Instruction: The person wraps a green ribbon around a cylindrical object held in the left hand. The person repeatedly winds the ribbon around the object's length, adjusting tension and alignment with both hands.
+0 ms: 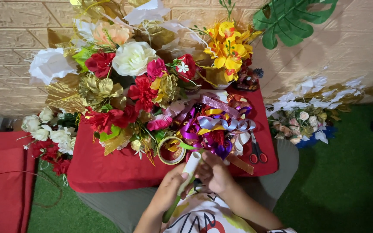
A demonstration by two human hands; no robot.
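From the head camera we see our left hand [168, 190] gripping a green stem [172, 208] and our right hand [214, 172] pinching its white paper wrap [191, 165], just off the red table's [109, 172] near edge. Artificial flowers [126, 82], ribbons [214, 123], a tape roll [170, 151] and scissors [257, 151] crowd it. Green turf [337, 181] meets a brick-patterned wall [5, 43].

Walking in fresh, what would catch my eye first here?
The big heap of artificial flowers, red, white and gold, on the red cloth fills the middle. Right of it lies a tangle of shiny ribbons. Below, the left hand and right hand hold a green stem with a white wrapped tip.
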